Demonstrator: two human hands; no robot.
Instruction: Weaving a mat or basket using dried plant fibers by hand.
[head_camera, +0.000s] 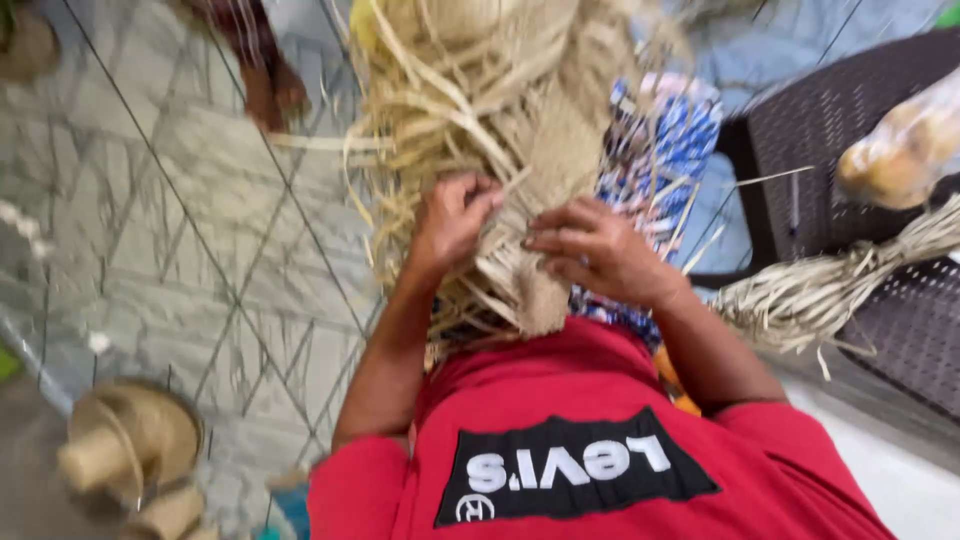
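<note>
A half-woven piece of pale straw (520, 150) lies across my lap, with loose strands fanning out from it toward the floor. My left hand (452, 222) pinches a few strands at the woven edge. My right hand (596, 250) presses its fingers onto the weave right beside it. Both hands are shut on the straw work. Under it shows blue patterned cloth (672, 135). My red shirt (600, 450) fills the bottom of the view.
A bundle of dry straw (830, 290) rests on a dark woven chair (850, 130) at the right, with a clear bag (905, 145) above it. Straw rolls (130, 445) sit on the grey tiled floor (200, 230) at the lower left. Someone's foot (265, 85) is at the top.
</note>
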